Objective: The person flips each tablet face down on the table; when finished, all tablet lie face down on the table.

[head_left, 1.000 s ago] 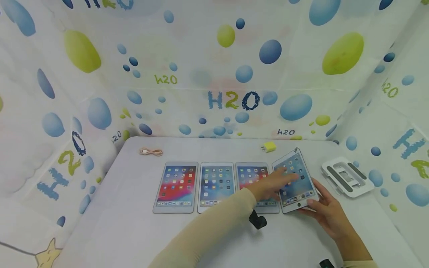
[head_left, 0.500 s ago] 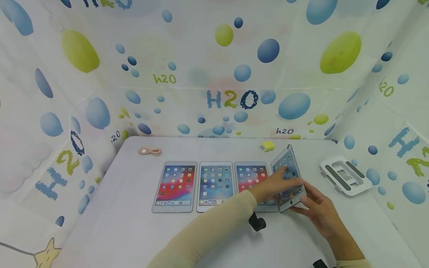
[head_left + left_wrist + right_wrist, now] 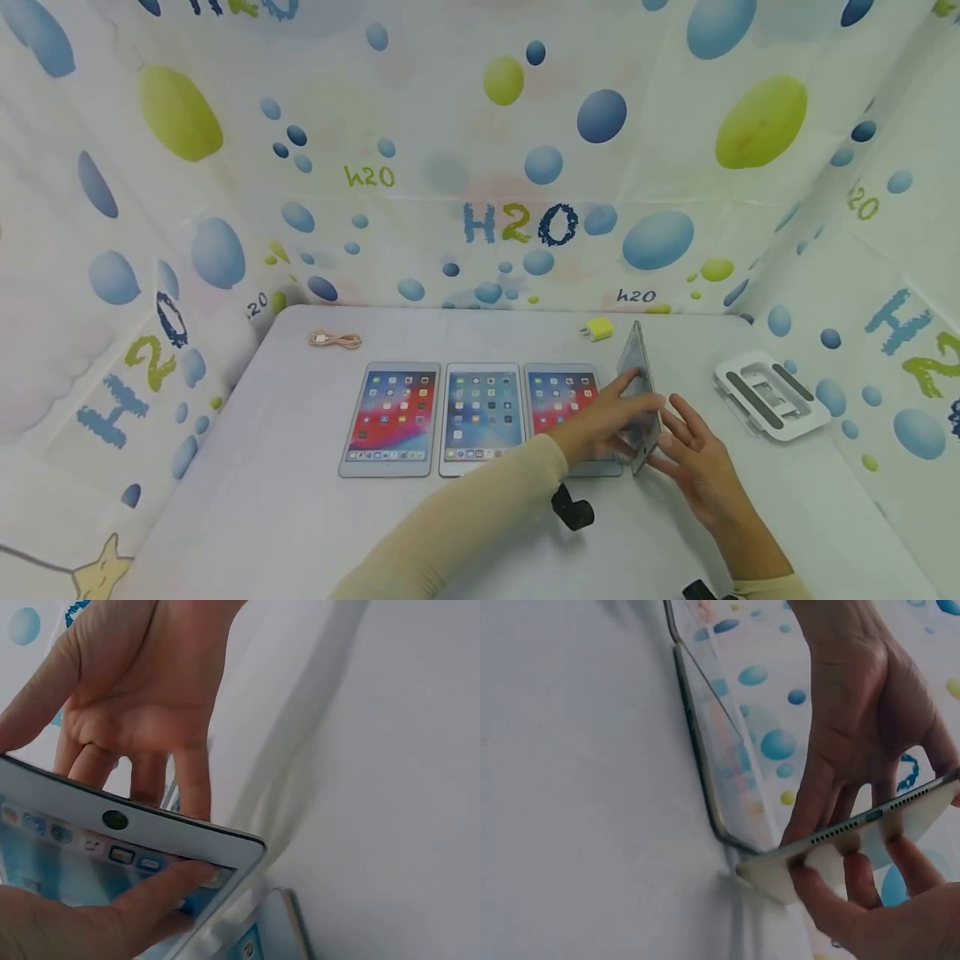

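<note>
From where I sit, the white desk [image 3: 315, 517] fills most of the head view, walled on 3 sides by a bubble-print curtain [image 3: 480, 167]. 3 tablets [image 3: 482, 412] lie flat in a row, edge to edge. Just right of them the 4th tablet [image 3: 639, 392] stands tipped up on its long edge, screen facing left. My left hand [image 3: 611, 417] presses the screen side with thumb and fingers curled onto it; my right hand [image 3: 693, 462] lies against the back, fingers straight and released. I judge it stiff, light, slick and breakable glass, so I'd hold the metal rim, not the screen. There is room to the right before the white stand [image 3: 772, 396]. The pink cable [image 3: 336, 339] and yellow charger plug [image 3: 598, 329] lie near the far edge.
</note>
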The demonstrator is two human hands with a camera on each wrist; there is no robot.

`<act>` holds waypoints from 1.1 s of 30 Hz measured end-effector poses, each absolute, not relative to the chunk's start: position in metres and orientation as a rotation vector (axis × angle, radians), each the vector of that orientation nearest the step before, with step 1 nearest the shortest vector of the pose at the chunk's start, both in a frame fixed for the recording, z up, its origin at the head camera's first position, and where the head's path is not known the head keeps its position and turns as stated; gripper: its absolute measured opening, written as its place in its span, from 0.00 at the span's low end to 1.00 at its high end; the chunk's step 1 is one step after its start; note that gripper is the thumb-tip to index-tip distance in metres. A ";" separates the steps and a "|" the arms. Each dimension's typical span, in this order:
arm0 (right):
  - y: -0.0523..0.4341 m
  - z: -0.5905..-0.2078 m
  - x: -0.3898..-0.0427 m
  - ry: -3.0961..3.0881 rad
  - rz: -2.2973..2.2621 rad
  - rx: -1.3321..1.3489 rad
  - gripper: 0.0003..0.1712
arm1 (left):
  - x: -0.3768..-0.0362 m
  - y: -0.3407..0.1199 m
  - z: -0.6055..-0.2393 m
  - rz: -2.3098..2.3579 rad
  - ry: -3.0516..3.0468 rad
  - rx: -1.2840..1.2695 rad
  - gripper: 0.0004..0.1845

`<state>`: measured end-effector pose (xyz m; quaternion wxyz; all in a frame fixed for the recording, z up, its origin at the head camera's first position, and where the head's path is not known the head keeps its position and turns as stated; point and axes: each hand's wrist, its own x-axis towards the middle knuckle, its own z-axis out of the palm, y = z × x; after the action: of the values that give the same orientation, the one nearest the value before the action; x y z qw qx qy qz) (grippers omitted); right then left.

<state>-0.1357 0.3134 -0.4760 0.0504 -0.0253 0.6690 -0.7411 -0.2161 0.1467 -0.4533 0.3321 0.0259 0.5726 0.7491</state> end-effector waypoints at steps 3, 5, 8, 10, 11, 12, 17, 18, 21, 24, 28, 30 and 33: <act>0.308 -0.474 -0.138 2.111 -2.238 -0.058 0.47 | -0.215 0.146 -0.457 2.080 1.337 0.069 0.39; 0.307 -0.476 -0.138 2.156 -2.231 -0.068 0.48 | -0.214 0.147 -0.458 2.147 1.256 0.072 0.39; 0.305 -0.478 -0.140 2.205 -2.199 -0.077 0.50 | -0.213 0.148 -0.460 2.209 1.217 0.059 0.38; 0.306 -0.480 -0.141 2.243 -2.144 -0.049 0.51 | -0.213 0.149 -0.462 2.239 1.205 0.040 0.37; 0.307 -0.480 -0.142 2.264 -2.104 -0.026 0.52 | -0.213 0.149 -0.463 2.257 1.194 0.027 0.37; 0.309 -0.480 -0.143 2.286 -2.064 0.003 0.53 | -0.212 0.149 -0.463 2.273 1.185 0.020 0.37; 0.324 -0.485 -0.143 2.354 -1.869 0.210 0.59 | -0.213 0.152 -0.469 2.372 1.108 -0.018 0.36; 0.327 -0.486 -0.143 2.346 -1.844 0.247 0.59 | -0.213 0.152 -0.470 2.384 1.107 -0.020 0.36; 0.335 -0.491 -0.143 2.271 -1.839 0.320 0.58 | -0.214 0.154 -0.473 2.398 1.131 -0.039 0.36; 0.342 -0.495 -0.142 2.219 -1.848 0.367 0.57 | -0.214 0.153 -0.475 2.369 1.208 -0.046 0.33; 0.348 -0.498 -0.139 2.246 -1.799 0.398 0.57 | -0.215 0.152 -0.477 2.283 1.349 -0.024 0.29; 0.351 -0.498 -0.138 2.287 -1.730 0.416 0.58 | -0.214 0.152 -0.477 2.211 1.475 -0.028 0.25; 0.354 -0.499 -0.136 2.346 -1.631 0.439 0.61 | -0.212 0.153 -0.476 2.085 1.684 -0.064 0.19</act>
<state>-0.1358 0.3541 -0.4988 0.1251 0.1508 0.8051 -0.5598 -0.2122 0.1527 -0.4758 0.2283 -0.0233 0.6116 0.7572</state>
